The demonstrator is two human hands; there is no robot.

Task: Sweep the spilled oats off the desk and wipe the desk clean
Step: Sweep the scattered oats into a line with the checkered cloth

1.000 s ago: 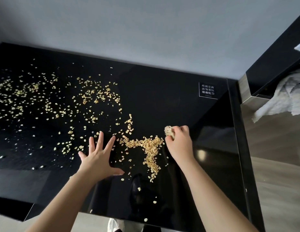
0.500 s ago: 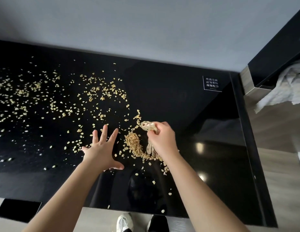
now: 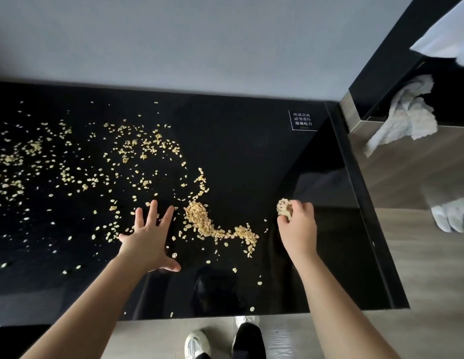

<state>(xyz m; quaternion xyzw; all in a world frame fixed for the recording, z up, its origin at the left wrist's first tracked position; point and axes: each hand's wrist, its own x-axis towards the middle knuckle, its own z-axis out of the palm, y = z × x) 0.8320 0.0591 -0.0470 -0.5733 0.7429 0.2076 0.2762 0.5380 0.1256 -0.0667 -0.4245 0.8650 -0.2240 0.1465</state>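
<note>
Pale oats lie scattered over the left and middle of a glossy black desk. A thicker heap of oats trails rightward in a curved line near the front middle. My left hand rests flat on the desk with fingers spread, just left of that heap. My right hand grips a small beige cloth wad and sits to the right of the oat trail, on a part of the desk with almost no oats.
A white label with text sits at the desk's back right. A grey wall runs behind. To the right stands a dark cabinet with a crumpled white cloth hanging out. Wooden floor and my shoes show below the front edge.
My right hand with the cloth wad swept left into the oats, heaping them, then drew back to the right. The left hand stayed flat in place.
</note>
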